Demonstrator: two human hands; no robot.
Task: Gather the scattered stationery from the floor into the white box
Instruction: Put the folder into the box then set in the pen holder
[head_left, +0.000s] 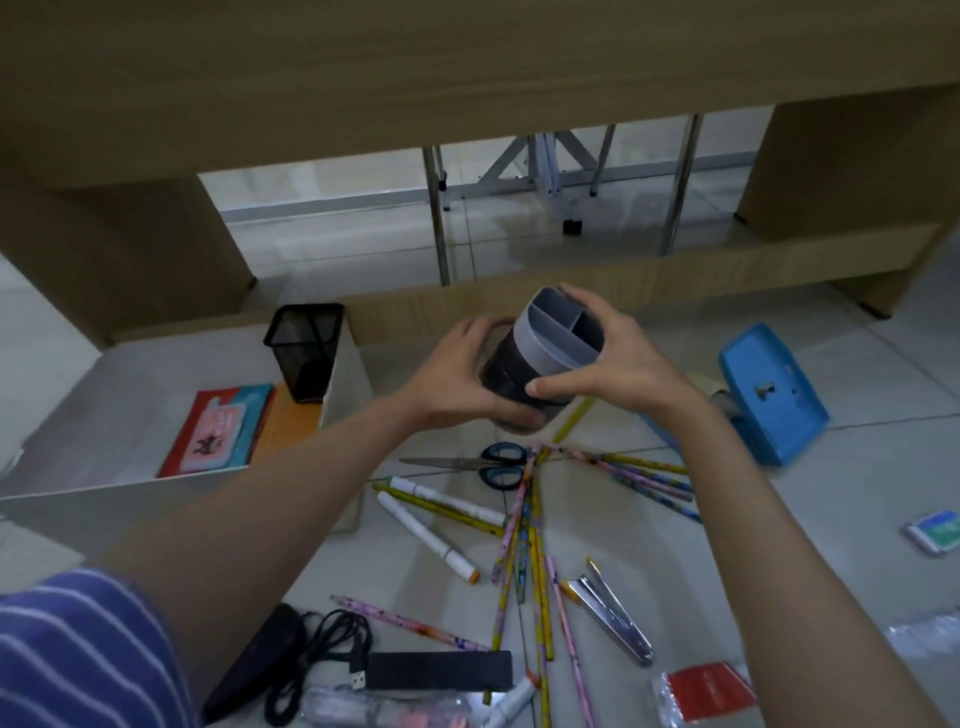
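The white box (93, 499) sits open on the floor (857, 467) at the left, already holding a mesh cup (304, 351) and a red booklet (215, 431). To do this step well, I judge the organizer (540, 358) should travel left and stay level, then go down into a bare part of the box beside the mesh cup, both hands letting go only once it rests.

The organizer, a round grey and black pen holder, is held above the floor between both hands. The left hand (457, 374) curls round its dark base; the right hand (608, 358) grips its rim, thumb under. Pencils (524, 545), markers (431, 535) and scissors (467, 464) lie scattered below.
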